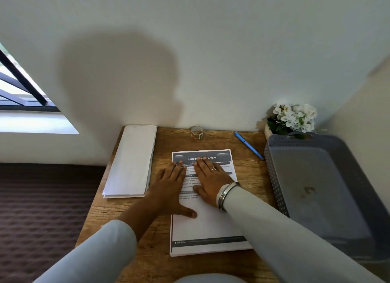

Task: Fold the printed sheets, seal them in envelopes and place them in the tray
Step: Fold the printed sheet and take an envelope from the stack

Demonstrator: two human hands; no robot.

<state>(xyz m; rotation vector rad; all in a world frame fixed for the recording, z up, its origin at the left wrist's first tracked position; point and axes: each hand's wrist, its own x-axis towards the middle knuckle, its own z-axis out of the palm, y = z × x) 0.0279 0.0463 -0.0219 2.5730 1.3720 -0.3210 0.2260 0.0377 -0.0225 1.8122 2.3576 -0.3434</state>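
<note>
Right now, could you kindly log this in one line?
left hand, right hand: flat on unfolded printed sheets | envelopes: left | tray: right

Single view, head-worn, wide-angle. It looks forward and steeply down over the wooden surface, facing the white wall at the far edge. The camera is close in: both sleeves enter from the bottom edge, and the left hand and right hand sit near frame centre on the stack of sheets. The grey tray runs off the right side. A window cuts in at far left. Straight lines bow toward the frame edges.
</note>
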